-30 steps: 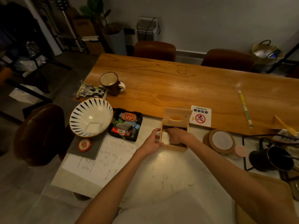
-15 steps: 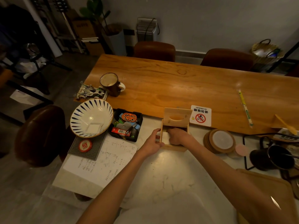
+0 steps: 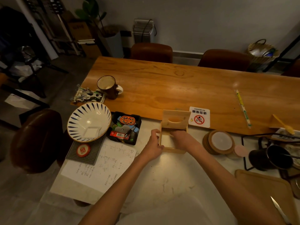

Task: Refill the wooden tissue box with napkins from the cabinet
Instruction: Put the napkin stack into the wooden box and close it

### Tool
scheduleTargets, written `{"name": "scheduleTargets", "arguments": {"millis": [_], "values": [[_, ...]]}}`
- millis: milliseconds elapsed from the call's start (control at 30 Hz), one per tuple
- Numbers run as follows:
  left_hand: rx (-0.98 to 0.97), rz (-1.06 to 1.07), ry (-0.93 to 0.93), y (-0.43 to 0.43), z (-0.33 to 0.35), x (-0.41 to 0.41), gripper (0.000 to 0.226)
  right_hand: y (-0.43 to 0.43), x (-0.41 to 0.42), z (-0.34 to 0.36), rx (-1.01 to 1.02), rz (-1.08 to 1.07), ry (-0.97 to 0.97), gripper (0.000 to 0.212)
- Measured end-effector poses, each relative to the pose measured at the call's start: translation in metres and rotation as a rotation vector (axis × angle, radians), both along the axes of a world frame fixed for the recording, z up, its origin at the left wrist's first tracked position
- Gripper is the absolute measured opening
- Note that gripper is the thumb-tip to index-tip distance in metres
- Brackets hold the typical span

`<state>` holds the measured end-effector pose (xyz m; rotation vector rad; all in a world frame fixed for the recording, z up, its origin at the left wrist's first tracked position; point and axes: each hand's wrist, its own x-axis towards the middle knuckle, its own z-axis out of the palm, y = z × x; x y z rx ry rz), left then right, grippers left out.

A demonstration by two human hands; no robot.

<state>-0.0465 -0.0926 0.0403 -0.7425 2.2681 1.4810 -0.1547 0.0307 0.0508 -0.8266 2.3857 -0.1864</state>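
Hands (image 3: 168, 142) forward (fingers curled), close together

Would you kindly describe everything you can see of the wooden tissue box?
The wooden tissue box is pale, plain wood, sitting on the white marble counter by the wooden table's edge. Its lid, with an oval slot, stands raised at the back. The left hand steadies its left wall; the right hand reaches inside onto something white.

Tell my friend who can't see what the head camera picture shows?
A person's right hand reaches into an open wooden tissue box, lid tipped up, while the left hand steadies its side. A striped bowl sits nearby.
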Motion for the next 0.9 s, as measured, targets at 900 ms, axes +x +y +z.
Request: {"name": "scheduleTargets", "arguments": {"millis": [900], "values": [[-0.418,-0.301,-0.279,0.007,0.011,-0.056,0.039,0.015,-0.007,-0.009,0.252,-0.178,0.049,0.029]]}}
